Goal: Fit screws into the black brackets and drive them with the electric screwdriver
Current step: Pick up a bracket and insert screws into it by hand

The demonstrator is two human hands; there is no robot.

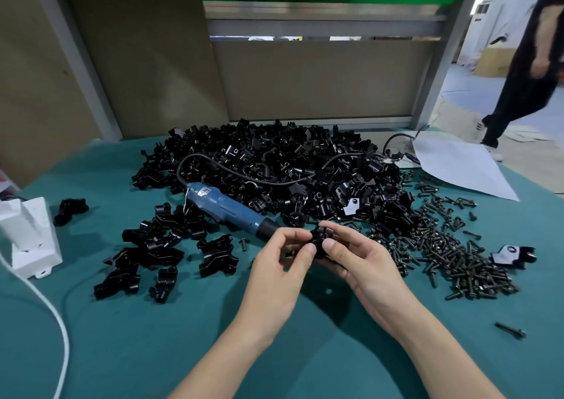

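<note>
teal cloth (189,331) covers the table. just above it, near the middle, both hands hold one small black bracket (319,237) between them. the left hand (283,267) pinches its left side, thumb and curled fingers closed on it. the right hand (361,264) grips its right side the same way, thumb on top. whether a screw already sits in this bracket cannot be told.

the blue electric screwdriver (227,208) lies on the cloth just behind the hands, its black nose pointing at them, and its black cord (244,162) loops over the big heap of brackets (274,154) at the back of the table. a smaller bunch of brackets (152,246) lies to the left. a spread of dark screws (451,255) lies to the right, and one loose screw (510,330) sits apart near the table's right edge.

a white plastic piece (30,234) and a white cable (52,307) are at far left. a sheet of paper (464,166) lies at back right, and a person in black (531,72) stands beyond the table.
</note>
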